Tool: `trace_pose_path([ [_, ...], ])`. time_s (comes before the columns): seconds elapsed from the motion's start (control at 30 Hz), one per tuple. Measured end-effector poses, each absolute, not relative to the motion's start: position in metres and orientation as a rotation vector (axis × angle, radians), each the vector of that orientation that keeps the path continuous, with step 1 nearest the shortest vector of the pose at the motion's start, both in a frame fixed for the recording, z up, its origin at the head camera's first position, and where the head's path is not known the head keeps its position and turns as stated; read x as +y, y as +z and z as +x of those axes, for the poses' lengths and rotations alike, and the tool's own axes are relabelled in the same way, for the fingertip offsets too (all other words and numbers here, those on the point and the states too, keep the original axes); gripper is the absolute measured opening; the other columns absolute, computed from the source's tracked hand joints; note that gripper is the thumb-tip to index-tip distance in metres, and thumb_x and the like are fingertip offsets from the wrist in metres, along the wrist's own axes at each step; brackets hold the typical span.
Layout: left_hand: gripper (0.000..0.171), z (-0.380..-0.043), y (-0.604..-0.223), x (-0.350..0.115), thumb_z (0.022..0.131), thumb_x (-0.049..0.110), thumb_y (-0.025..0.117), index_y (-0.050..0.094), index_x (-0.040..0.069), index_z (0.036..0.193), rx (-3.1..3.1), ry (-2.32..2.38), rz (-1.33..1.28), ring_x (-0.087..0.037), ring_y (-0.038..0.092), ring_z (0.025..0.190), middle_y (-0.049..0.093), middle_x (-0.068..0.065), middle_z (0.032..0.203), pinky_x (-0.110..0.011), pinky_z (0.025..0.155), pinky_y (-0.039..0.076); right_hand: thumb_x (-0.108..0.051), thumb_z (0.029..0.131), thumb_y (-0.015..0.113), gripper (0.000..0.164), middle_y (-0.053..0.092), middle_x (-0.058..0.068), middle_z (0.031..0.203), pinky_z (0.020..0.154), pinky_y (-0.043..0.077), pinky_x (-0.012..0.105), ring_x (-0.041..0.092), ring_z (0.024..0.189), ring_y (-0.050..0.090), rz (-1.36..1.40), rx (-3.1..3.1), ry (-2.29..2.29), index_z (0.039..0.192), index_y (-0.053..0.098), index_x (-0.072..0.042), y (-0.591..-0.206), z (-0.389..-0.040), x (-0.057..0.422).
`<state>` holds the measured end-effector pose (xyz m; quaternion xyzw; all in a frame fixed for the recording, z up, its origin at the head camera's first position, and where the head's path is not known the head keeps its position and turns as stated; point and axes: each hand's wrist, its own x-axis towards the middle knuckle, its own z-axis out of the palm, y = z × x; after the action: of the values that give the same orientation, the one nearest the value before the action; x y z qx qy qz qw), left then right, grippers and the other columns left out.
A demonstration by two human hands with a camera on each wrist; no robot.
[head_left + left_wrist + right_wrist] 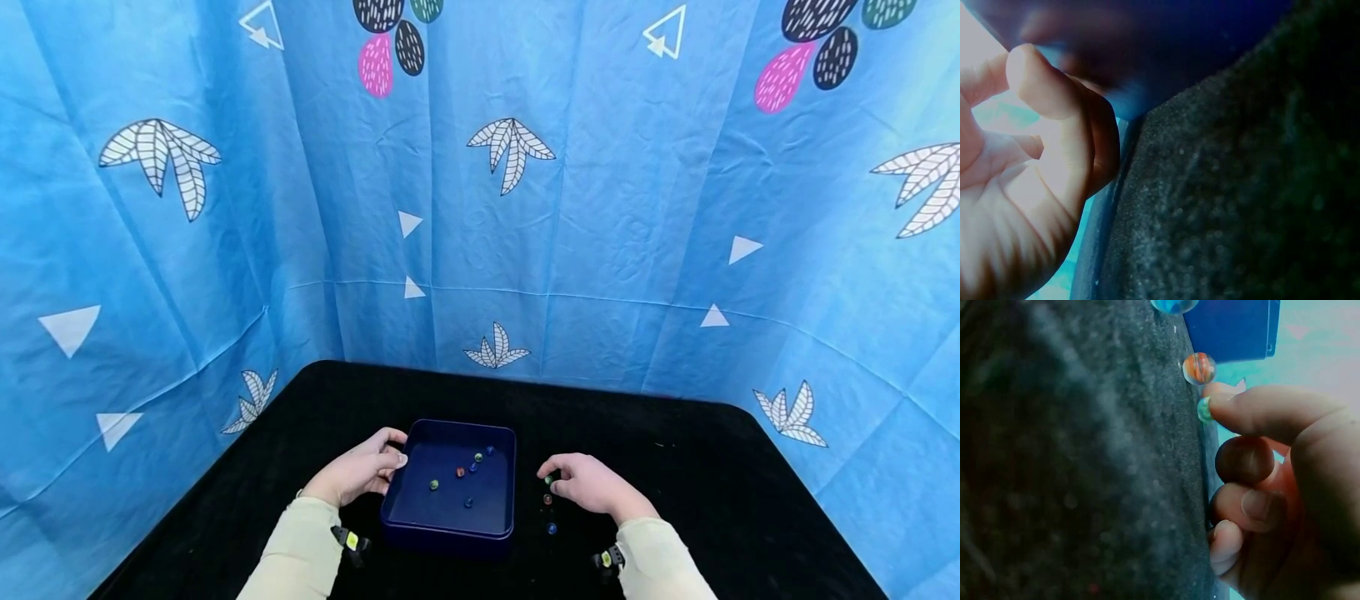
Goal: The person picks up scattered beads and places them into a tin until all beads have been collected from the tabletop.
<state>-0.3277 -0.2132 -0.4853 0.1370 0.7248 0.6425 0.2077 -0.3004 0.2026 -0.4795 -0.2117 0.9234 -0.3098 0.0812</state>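
Observation:
My left hand [363,467] grips the left side of a dark blue square tray [450,533], its thumb at the rim. In the left wrist view, curled fingers [1063,119] lie against the tray's blurred wall [1197,37]. Several small glass marbles lie inside the tray, among them a red one [461,472]. Right of the tray, my right hand [592,483] pinches a green marble [1204,410] between thumb and index finger, low at the cloth. Beside it on the cloth are an orange-streaked marble [1199,369] and a blue marble [552,528].
A black cloth [675,475] covers the table. Blue patterned curtains [495,250] hang behind it and along both sides. Each wrist wears a small dark camera strap, the left strap [351,543] and the right strap [608,560].

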Motion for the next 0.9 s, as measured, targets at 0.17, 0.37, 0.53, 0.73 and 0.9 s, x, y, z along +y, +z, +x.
trace_pose_path([
  [0.17, 0.056, -0.3279, -0.4853, -0.2132, 0.1, 0.014, 0.059, 0.027, -0.003, 0.143, 2.017, 1.785, 0.387, -0.021, 0.06, 0.077, 0.059, -0.017, 0.098, -0.034, 0.065, 0.056, -0.008, 0.09, 0.067, 0.023, 0.053, -0.002, 0.073, 0.058, 0.042, 0.034, 0.013, 0.058, 0.048, -0.611, 2.799, -0.881, 0.11, 0.07, -0.019, -0.4818, -0.3009, 0.2026],
  [0.37, 0.056, -0.3273, -0.4843, -0.2126, 0.099, 0.014, 0.058, 0.028, -0.003, 0.143, 2.027, 1.783, 0.383, -0.021, 0.059, 0.078, 0.057, -0.018, 0.102, -0.033, 0.065, 0.055, -0.007, 0.09, 0.067, 0.022, 0.052, -0.001, 0.074, 0.058, 0.041, 0.034, 0.014, 0.058, 0.046, -0.587, 2.808, -0.883, 0.108, 0.07, -0.019, -0.4823, -0.3021, 0.2031],
  [0.53, 0.055, -0.3272, -0.4844, -0.2127, 0.1, 0.014, 0.058, 0.028, -0.003, 0.143, 2.027, 1.785, 0.376, -0.021, 0.059, 0.078, 0.057, -0.019, 0.102, -0.032, 0.065, 0.055, -0.006, 0.088, 0.067, 0.021, 0.052, -0.001, 0.075, 0.059, 0.041, 0.034, 0.014, 0.059, 0.047, -0.585, 2.817, -0.879, 0.105, 0.07, -0.018, -0.4809, -0.3022, 0.2025],
  [0.73, 0.056, -0.3281, -0.4847, -0.2133, 0.099, 0.014, 0.058, 0.028, -0.003, 0.143, 2.026, 1.785, 0.375, -0.021, 0.059, 0.078, 0.056, -0.018, 0.103, -0.032, 0.065, 0.055, -0.005, 0.088, 0.067, 0.02, 0.052, -0.001, 0.073, 0.059, 0.042, 0.034, 0.014, 0.059, 0.047, -0.587, 2.823, -0.876, 0.102, 0.069, -0.018, -0.4795, -0.3025, 0.2026],
  [0.9, 0.056, -0.3276, -0.4847, -0.2126, 0.099, 0.014, 0.058, 0.028, -0.003, 0.143, 2.029, 1.786, 0.369, -0.021, 0.059, 0.078, 0.057, -0.018, 0.101, -0.032, 0.065, 0.055, -0.006, 0.089, 0.065, 0.016, 0.054, -0.004, 0.072, 0.061, 0.044, 0.034, 0.012, 0.06, 0.048, -0.602, 2.835, -0.873, 0.097, 0.07, -0.019, -0.4799, -0.3032, 0.2032],
])
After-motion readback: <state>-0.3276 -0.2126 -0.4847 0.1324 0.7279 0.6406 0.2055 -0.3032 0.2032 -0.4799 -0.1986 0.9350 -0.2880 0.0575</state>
